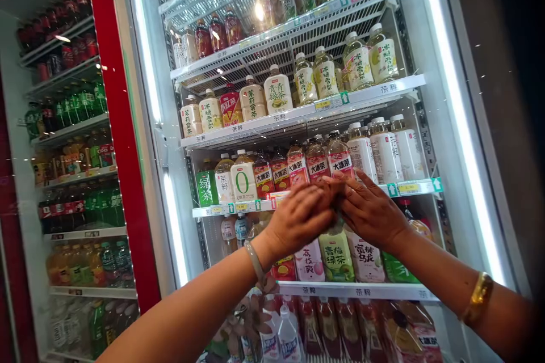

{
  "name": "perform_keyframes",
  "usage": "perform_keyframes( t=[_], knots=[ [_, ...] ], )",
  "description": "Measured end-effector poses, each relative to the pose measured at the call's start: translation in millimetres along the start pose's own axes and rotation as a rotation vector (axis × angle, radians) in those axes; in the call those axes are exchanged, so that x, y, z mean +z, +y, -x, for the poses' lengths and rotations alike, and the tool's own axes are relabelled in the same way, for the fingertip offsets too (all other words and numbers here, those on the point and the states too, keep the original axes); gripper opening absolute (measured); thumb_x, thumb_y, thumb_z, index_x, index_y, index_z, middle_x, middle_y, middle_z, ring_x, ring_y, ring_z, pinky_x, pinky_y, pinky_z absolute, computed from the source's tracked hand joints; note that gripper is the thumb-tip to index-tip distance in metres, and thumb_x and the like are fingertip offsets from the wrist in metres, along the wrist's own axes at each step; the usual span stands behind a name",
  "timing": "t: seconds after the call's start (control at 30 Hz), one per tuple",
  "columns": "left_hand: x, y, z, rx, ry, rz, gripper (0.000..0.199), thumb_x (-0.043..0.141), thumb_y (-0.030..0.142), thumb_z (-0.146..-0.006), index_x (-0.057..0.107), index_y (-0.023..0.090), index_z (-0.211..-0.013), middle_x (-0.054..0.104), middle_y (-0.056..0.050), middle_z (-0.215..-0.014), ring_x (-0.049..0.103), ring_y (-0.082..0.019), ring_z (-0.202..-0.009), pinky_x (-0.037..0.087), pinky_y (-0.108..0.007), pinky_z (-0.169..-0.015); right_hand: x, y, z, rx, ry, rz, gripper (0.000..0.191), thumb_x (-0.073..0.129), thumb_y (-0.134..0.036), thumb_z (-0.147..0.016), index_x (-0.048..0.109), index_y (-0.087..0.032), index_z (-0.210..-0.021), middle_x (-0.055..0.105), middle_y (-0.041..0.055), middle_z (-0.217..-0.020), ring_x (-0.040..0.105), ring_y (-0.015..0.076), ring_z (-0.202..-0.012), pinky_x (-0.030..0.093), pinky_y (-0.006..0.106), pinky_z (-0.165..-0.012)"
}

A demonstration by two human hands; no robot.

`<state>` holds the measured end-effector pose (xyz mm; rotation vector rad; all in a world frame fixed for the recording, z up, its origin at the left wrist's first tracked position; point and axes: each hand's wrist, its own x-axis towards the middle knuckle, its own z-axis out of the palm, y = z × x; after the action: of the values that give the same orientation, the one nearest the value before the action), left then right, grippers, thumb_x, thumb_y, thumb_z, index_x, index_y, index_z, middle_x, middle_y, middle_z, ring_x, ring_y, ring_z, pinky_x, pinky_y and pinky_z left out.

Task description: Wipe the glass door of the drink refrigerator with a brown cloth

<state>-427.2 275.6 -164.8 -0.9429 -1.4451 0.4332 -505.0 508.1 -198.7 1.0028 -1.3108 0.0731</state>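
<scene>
My left hand, with a pale bangle on its wrist, reaches up in front of the drinks cooler. Its fingers are curled and a little blurred. My right hand, wearing a gold bracelet, meets it from the right with bent fingers. The fingertips of both hands come together, and whatever may lie between them is hidden. Behind them stand red-labelled iced tea bottles on the middle shelf. Just below the hands is a green tea bottle, partly covered.
The cooler's glass door shows reflections. White bottles stand to the right on the middle shelf. Yellow-labelled bottles fill part of the shelf above. A red frame separates a second cooler with green soda bottles at left.
</scene>
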Motion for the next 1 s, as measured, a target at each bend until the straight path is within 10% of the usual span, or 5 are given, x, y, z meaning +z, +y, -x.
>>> perform_keyframes(
  t=[0.17, 0.4, 0.67, 0.83, 1.0],
  knots=[
    [-5.2, -16, -13, 0.264, -0.178, 0.039, 0.025, 0.075, 0.031, -0.092, 0.071, 0.028, -0.117, 0.073, -0.007, -0.128, 0.065, -0.025, -0.13, 0.047, -0.049, -0.123, 0, 0, -2, 0.039, 0.008, -0.046, 0.056, 0.052, -0.018, -0.101, 0.046, -0.018, -0.156, 0.053, 0.0076, -0.161, 0.041, 0.023, -0.155, 0.025, 0.051, -0.136],
    [7.9, -59, -68, -0.144, 0.021, -0.05, 0.037, 0.069, 0.029, -0.093, 0.065, 0.018, -0.127, 0.064, -0.016, -0.146, 0.054, -0.031, -0.145, 0.044, -0.053, -0.124, 3, -1, -3, 0.002, 0.038, 0.076, 0.048, 0.058, -0.017, -0.096, 0.058, -0.01, -0.143, 0.065, 0.0148, -0.146, 0.057, 0.0294, -0.139, 0.034, 0.055, -0.13],
    [9.0, -54, -75, 0.17, -0.131, 0.029, 0.024, 0.062, 0.033, -0.101, 0.066, 0.023, -0.123, 0.069, -0.01, -0.139, 0.062, -0.024, -0.135, 0.048, -0.046, -0.12, -25, 59, -3, -0.206, 0.006, -0.001, 0.04, 0.056, -0.013, -0.095, 0.067, -0.02, -0.133, 0.072, 0.0092, -0.131, 0.06, 0.0244, -0.131, 0.045, 0.048, -0.121],
    [21.2, -95, -131, -0.155, 0.009, -0.075, 0.029, 0.059, 0.032, -0.102, 0.063, 0.02, -0.128, 0.068, -0.015, -0.14, 0.059, -0.028, -0.137, 0.05, -0.05, -0.118, -29, 110, -53, 0.072, 0.039, 0.131, 0.036, 0.054, -0.022, -0.099, 0.064, -0.02, -0.134, 0.066, 0.0129, -0.14, 0.06, 0.0304, -0.134, 0.045, 0.054, -0.122],
    [45.7, -65, -146, -0.078, 0.05, -0.045, 0.029, 0.052, 0.031, -0.105, 0.065, 0.016, -0.126, 0.065, -0.015, -0.144, 0.057, -0.028, -0.14, 0.044, -0.048, -0.124, -16, 126, -78, 0.251, 0.122, 0.112, 0.053, 0.05, -0.023, -0.099, 0.049, -0.018, -0.152, 0.057, 0.0162, -0.154, 0.053, 0.0352, -0.146, 0.041, 0.062, -0.125]
  ],
)
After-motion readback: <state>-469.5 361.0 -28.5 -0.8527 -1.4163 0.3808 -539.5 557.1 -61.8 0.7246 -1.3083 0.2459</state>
